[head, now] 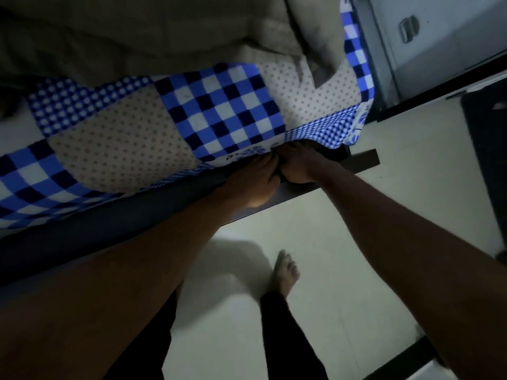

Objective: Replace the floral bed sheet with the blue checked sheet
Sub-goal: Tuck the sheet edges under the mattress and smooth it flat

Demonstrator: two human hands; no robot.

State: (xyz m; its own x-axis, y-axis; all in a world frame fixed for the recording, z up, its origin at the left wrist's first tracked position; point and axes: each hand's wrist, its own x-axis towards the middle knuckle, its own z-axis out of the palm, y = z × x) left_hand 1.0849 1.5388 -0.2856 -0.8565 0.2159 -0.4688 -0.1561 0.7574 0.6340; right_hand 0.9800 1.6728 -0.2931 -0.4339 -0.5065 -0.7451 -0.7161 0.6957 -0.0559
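Note:
The blue checked sheet [219,111], a patchwork of blue checks and dotted white squares, covers the mattress top. Its edge hangs along the dark mattress side [109,229]. My left hand [252,179] and my right hand [299,165] meet at the sheet's edge near the bed corner. The fingers of both hands are curled at the sheet's hem and reach under it against the mattress side, their tips hidden. No floral sheet shows.
A grey-brown blanket [164,31] lies heaped on the far part of the bed. The dark bed frame [362,160] juts out at the corner. A grey cabinet [439,37] stands beyond it. My bare foot [285,272] stands on the pale tiled floor [356,229].

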